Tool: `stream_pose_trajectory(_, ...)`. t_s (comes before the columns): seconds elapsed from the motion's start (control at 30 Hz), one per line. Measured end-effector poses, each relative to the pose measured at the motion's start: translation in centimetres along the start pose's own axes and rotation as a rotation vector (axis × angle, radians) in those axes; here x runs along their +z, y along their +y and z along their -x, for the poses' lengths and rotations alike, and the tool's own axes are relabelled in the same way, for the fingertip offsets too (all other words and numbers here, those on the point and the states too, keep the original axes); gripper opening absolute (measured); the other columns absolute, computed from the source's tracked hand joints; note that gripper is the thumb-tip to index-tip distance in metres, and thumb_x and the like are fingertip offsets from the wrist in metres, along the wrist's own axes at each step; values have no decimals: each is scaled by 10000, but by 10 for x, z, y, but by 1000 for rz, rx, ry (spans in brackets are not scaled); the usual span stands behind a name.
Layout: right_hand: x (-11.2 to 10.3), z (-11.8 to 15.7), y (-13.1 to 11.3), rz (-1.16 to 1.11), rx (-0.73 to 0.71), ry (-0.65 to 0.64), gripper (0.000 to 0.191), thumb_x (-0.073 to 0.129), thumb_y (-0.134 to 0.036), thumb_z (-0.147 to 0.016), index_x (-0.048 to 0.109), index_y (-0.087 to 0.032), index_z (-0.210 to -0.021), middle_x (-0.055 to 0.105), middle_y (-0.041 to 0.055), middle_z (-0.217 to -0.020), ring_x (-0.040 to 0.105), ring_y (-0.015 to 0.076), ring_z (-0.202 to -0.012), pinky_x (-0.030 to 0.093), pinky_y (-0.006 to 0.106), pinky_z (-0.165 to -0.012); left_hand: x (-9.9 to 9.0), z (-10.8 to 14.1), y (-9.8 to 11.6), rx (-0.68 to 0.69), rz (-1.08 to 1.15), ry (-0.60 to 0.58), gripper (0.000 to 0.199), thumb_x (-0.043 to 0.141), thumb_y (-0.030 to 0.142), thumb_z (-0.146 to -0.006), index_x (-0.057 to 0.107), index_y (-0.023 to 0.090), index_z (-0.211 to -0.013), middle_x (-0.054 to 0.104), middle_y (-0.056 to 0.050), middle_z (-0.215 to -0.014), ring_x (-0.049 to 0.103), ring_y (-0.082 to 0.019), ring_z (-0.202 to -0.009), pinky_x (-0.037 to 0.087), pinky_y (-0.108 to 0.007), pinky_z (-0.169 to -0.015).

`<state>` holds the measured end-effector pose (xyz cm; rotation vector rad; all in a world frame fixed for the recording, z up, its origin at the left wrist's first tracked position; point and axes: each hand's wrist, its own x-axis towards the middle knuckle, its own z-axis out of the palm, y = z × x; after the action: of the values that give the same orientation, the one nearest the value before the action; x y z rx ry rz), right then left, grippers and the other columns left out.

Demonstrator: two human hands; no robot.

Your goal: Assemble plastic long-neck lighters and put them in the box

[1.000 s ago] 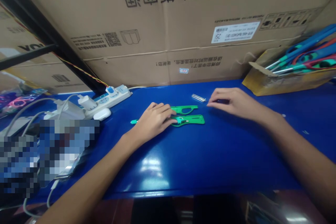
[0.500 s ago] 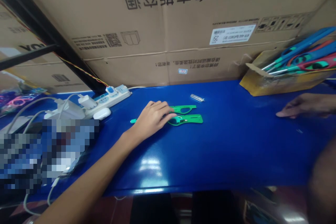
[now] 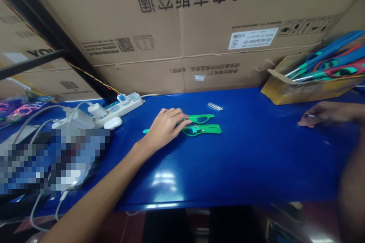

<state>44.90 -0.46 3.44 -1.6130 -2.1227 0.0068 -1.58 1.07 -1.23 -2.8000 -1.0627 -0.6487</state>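
Two green plastic handle shells lie side by side on the blue table [image 3: 242, 159], the upper green shell [image 3: 203, 118] behind the lower green shell [image 3: 207, 130]. My left hand [image 3: 165, 129] rests flat on their left ends, pressing them down. A small clear-and-metal tube [image 3: 215, 106] lies loose just behind them. My right hand [image 3: 322, 114] is far to the right, low over the table near a cardboard tray, and its fingertips pinch a small pale piece [image 3: 309, 115] that is too small to identify.
The cardboard tray [image 3: 288, 89] at the back right holds several blue, red and teal long-handled tools. A white power strip [image 3: 121, 106] with plugged chargers and cables sits at the left. Large cardboard boxes [image 3: 185, 26] wall off the back.
My right hand left the spot beside the small tube and swung to the far right of the table, where its fingers closed on a small piece. My left hand stayed on the green shells.
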Motion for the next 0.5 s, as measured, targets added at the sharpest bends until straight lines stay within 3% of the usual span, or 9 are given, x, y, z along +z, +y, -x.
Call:
stream_pose_trajectory(0.27, 72, -35, -64, -111, -166, -133, 469, 507, -653, -896, 671, -227, -785, 699, 83, -849, 655, 241, -788, 497, 381, -746, -2, 0, 1, -4, 10, 6, 302, 456, 396, -1056, 683, 197, -1042, 701, -27, -997, 608, -180, -900, 341, -332, -798)
stream_pose_trajectory(0.37, 98, -42, -86, -146, -225, -107, 360, 504, -544, -946, 643, -223, -862, 674, 99, -1043, 650, 252, -920, 495, 403, -824, -3, 0, 2, -9, 15, 3, 305, 457, 397, -1056, 686, 196, -1044, 700, -26, -998, 609, -176, -894, 344, -333, -795)
stream_pose_trajectory(0.5, 123, -40, -106, -51, -202, -115, 254, 467, -418, -992, 627, -223, -963, 667, 88, -1125, 647, 255, -949, 493, 386, -777, -3, 0, 2, -8, 23, 6, 315, 446, 401, -1059, 685, 197, -1036, 701, -30, -993, 614, -175, -895, 346, -330, -799)
